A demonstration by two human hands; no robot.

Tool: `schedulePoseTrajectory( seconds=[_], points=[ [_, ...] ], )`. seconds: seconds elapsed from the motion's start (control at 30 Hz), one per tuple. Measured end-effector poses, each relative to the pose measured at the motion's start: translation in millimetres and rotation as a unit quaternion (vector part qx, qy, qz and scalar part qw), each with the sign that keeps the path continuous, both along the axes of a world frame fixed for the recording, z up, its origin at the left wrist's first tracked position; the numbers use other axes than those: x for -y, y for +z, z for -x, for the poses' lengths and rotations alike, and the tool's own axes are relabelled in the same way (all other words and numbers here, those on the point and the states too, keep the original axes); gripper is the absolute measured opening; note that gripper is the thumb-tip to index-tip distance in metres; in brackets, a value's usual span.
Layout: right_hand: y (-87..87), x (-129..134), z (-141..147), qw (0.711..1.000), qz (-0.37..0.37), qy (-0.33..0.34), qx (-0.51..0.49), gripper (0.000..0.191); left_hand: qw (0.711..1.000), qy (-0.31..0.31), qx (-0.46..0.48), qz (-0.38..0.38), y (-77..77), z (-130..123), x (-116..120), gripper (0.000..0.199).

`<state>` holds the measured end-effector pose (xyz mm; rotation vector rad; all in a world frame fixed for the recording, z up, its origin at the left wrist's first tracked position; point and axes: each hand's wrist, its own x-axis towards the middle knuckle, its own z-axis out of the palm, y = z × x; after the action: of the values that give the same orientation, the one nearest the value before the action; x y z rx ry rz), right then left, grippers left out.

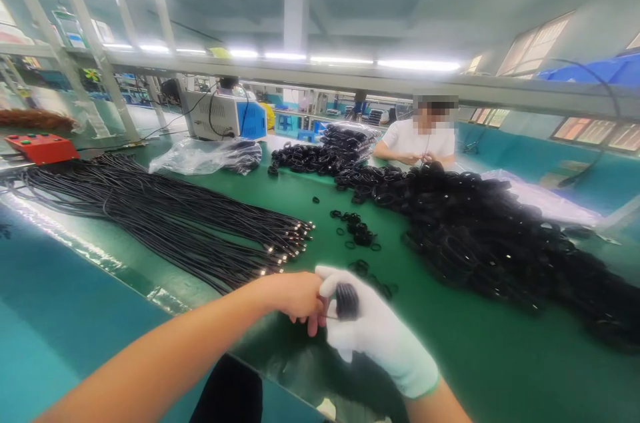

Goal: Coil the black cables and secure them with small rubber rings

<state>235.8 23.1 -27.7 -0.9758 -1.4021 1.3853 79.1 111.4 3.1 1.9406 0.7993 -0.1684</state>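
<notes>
A small coil of black cable (347, 302) is held in my right hand (373, 326), which wears a white glove. The gloved thumb and fingers curl round the coil. My bare left hand (303, 296) meets it from the left, its fingers bent closed at the cable beside the coil; its fingertips are partly hidden. Left of my hands lie many straight black cables (165, 210) in a long bundle, their metal plug ends pointing to the right. Small black rings (360, 230) are scattered on the green table (300, 193) beyond my hands.
A big heap of coiled black cables (470, 236) spreads along the right. Plastic bags (195, 155) lie at the back. A red control box (41, 148) stands far left, a grey and blue machine (225, 115) behind. A co-worker (425, 136) handles something across the table.
</notes>
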Motion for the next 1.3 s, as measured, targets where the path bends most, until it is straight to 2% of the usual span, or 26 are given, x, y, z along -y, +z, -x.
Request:
schedulePoseTrajectory(
  seconds=[0.03, 0.1, 0.2, 0.27, 0.3, 0.37, 0.47, 0.53, 0.57, 0.63, 0.67, 0.73, 0.83, 0.9, 1.0, 1.07, 1.13, 1.23, 1.3],
  points=[
    [-2.2, 1.0, -1.9, 0.997, 0.021, 0.036, -0.063, 0.045, 0.999, 0.016, 0.019, 0.036, -0.9, 1.1, 3.5, 0.017],
    [-6.9, 1.2, -2.8, 0.984, 0.023, 0.072, -0.161, 0.048, 0.98, 0.103, 0.121, 0.12, 2.2, 4.9, 12.1, 0.013],
    [-10.9, -1.8, 2.4, 0.963, 0.005, 0.101, -0.25, 0.054, 0.887, 0.249, 0.319, 0.22, 11.0, 9.1, 25.2, 0.014],
    [-10.5, -4.0, 6.6, 0.958, 0.007, 0.103, -0.267, 0.059, 0.845, 0.28, 0.396, 0.223, 13.8, 9.0, 31.9, 0.018],
    [-9.7, -4.7, 7.9, 0.959, 0.008, 0.095, -0.266, 0.06, 0.837, 0.285, 0.418, 0.21, 14.0, 8.5, 34.3, 0.019],
    [-7.6, -5.2, 8.0, 0.961, 0.015, 0.083, -0.265, 0.062, 0.842, 0.288, 0.431, 0.148, 13.1, 7.9, 37.3, 0.019],
    [-5.6, -4.2, 4.3, 0.959, 0.047, 0.099, -0.262, 0.061, 0.882, 0.283, 0.373, -0.041, 13.7, 9.9, 37.6, 0.022],
    [-6.4, -2.7, 1.9, 0.95, 0.087, 0.149, -0.26, 0.061, 0.903, 0.228, 0.332, -0.151, 17.0, 11.7, 34.9, 0.031],
    [-7.4, -1.8, 1.3, 0.943, 0.106, 0.179, -0.261, 0.061, 0.916, 0.179, 0.316, -0.169, 19.2, 12.1, 32.7, 0.036],
    [-9.8, -0.6, 1.3, 0.925, 0.14, 0.229, -0.269, 0.06, 0.941, 0.089, 0.293, -0.145, 23.5, 11.6, 26.7, 0.038],
    [-10.8, -0.5, 2.0, 0.919, 0.155, 0.237, -0.274, 0.06, 0.949, 0.067, 0.281, -0.125, 25.2, 10.9, 23.5, 0.036],
    [-11.6, -2.4, 4.5, 0.918, 0.178, 0.195, -0.294, 0.058, 0.958, 0.081, 0.254, -0.104, 27.6, 9.8, 17.4, 0.031],
    [-10.8, -8.7, 8.9, 0.919, 0.207, 0.058, -0.33, 0.044, 0.955, 0.146, 0.222, -0.134, 27.7, 11.3, 12.2, 0.026],
    [-10.8, -12.5, 11.0, 0.904, 0.239, 0.007, -0.354, 0.036, 0.947, 0.159, 0.236, -0.147, 24.5, 14.1, 12.0, 0.024],
    [-14.4, -14.0, 12.9, 0.877, 0.29, 0.027, -0.382, 0.036, 0.932, 0.143, 0.279, -0.184, 14.2, 16.4, 16.3, 0.035],
    [-17.0, -12.6, 13.8, 0.872, 0.307, 0.062, -0.376, 0.039, 0.917, 0.135, 0.289, -0.24, 5.3, 14.3, 20.9, 0.04],
    [-16.7, -10.3, 13.7, 0.888, 0.296, 0.073, -0.345, 0.045, 0.903, 0.131, 0.281, -0.296, -2.0, 9.9, 25.2, 0.042],
    [-9.7, -7.3, 10.2, 0.938, 0.208, 0.078, -0.265, 0.041, 0.893, 0.125, 0.225, -0.369, -6.3, 4.3, 29.4, 0.044],
    [-3.7, -6.1, 6.6, 0.961, 0.156, 0.091, -0.21, 0.045, 0.895, 0.116, 0.191, -0.386, -5.1, 4.2, 31.7, 0.045]
  ],
)
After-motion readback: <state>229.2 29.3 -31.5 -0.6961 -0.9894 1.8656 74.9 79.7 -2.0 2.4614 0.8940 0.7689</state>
